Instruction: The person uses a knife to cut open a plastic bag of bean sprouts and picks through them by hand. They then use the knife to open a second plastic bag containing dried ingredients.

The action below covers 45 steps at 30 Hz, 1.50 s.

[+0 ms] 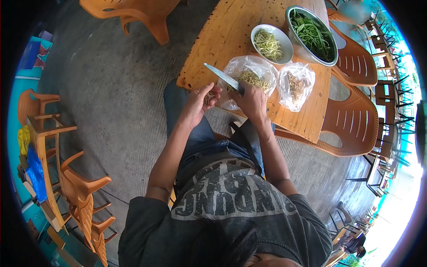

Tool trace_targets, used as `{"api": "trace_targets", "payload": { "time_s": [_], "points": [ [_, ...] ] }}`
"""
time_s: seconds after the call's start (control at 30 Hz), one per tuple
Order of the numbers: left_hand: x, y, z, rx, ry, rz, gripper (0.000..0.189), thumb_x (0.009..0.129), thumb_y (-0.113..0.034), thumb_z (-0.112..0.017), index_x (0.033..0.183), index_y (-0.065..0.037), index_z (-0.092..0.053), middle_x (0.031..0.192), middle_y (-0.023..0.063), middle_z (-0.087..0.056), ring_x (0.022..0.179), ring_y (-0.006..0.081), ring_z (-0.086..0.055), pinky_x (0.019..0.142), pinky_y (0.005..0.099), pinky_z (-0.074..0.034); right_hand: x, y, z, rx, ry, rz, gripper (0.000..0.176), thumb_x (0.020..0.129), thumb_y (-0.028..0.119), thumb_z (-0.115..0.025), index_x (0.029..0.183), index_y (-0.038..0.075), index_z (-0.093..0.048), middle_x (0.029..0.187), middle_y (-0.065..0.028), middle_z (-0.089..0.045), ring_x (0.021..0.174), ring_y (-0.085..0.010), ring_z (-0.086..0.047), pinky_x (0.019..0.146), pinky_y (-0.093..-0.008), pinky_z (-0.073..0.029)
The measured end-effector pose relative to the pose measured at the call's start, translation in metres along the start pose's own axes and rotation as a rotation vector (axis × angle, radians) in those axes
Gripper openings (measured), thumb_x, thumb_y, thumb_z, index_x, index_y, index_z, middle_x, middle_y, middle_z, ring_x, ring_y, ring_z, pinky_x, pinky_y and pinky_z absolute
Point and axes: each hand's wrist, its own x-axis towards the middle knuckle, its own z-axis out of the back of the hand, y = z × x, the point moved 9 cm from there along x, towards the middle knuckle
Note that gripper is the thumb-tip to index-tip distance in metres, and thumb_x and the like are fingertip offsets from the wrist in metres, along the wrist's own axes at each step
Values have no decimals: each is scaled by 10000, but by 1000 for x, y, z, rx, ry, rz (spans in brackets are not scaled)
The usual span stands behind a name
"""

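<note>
My right hand is closed around the dark handle of a knife, whose blade points up and to the left. Left of it, my left hand has its fingers curled over a small bunch of bean sprouts, mostly hidden by the fingers. A clear plastic bag of bean sprouts lies open on the table just beyond both hands. Beside it sits a second plastic bag with brownish scraps. Farther back, a white bowl holds pale sprouts, next to a metal bowl of green leaves.
The wooden table has its near left corner close to my left hand. Orange plastic chairs stand along its right side, and another chair is at the upper left. More chairs and a wooden table stand at far left.
</note>
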Motion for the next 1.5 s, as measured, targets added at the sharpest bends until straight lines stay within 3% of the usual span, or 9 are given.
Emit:
{"api": "trace_targets", "payload": {
  "time_s": [0.17, 0.27, 0.37, 0.57, 0.97, 1.1, 1.13, 1.33, 1.5],
  "points": [
    [-3, 11, -3, 15, 32, 5, 278, 910, -289, -580, 919, -20, -649, 766, 19, -614, 577, 42, -471, 512, 178, -359, -2, -2, 5, 78, -41, 5, 253, 740, 246, -690, 885, 44, -644, 733, -167, -646, 718, -356, -641, 635, -432, -498],
    [-3, 11, -3, 76, -14, -18, 284, 908, -295, -582, 930, -21, -649, 766, 11, -611, 578, 35, -462, 508, 175, -351, -4, -6, 11, 148, -40, -21, 238, 737, 226, -694, 859, 28, -641, 681, -159, -626, 623, -308, -625, 585, -382, -482],
    [-5, -1, -12, 168, -22, -68, 275, 901, -286, -596, 943, -19, -650, 758, -2, -603, 584, 27, -453, 507, 171, -343, -4, -12, 14, 316, -13, -9, 221, 742, 188, -694, 868, 12, -648, 622, -118, -599, 525, -191, -554, 531, -317, -438],
    [2, -8, -33, 340, -22, -101, 206, 860, -200, -663, 948, -14, -653, 746, -5, -611, 578, 15, -441, 504, 166, -333, -4, -26, 20, 599, 56, -55, 198, 776, 127, -674, 925, -3, -655, 628, -34, -577, 563, -64, -461, 523, -257, -390],
    [28, -11, -55, 409, -22, -149, 174, 838, -168, -692, 928, -23, -657, 763, -4, -628, 558, 13, -442, 488, 172, -314, -6, -36, 30, 836, -43, -34, 188, 821, 99, -634, 960, -26, -646, 702, -35, -607, 627, -65, -488, 565, -248, -417],
    [28, -16, -65, 449, -6, -99, 171, 836, -167, -692, 930, -29, -656, 752, -17, -626, 559, 12, -437, 489, 174, -307, -4, -34, 45, 705, -100, 15, 167, 826, 93, -621, 942, -28, -630, 706, -119, -622, 588, -139, -522, 577, -294, -439],
    [28, -18, -69, 438, -1, -86, 168, 837, -165, -690, 932, -30, -656, 746, -21, -624, 562, 11, -435, 493, 174, -307, -3, -35, 44, 739, -100, 46, 144, 853, 79, -622, 963, -15, -629, 682, -13, -560, 604, -52, -422, 527, -231, -363],
    [44, -8, -70, 344, 31, -83, 130, 847, -131, -667, 933, -36, -648, 761, -12, -626, 588, 11, -438, 525, 171, -320, -1, -38, 50, 803, -75, 32, 144, 848, 68, -620, 969, -10, -629, 675, 22, -540, 599, -40, -418, 518, -219, -340],
    [49, -7, -73, 244, 102, -69, 141, 850, -110, -652, 957, -19, -634, 765, 5, -627, 574, 12, -436, 514, 168, -332, -3, -49, 46, 1056, 4, -210, 225, 850, 55, -580, 1052, -37, -615, 752, 29, -578, 659, -18, -472, 563, -190, -392]
  ]
}}
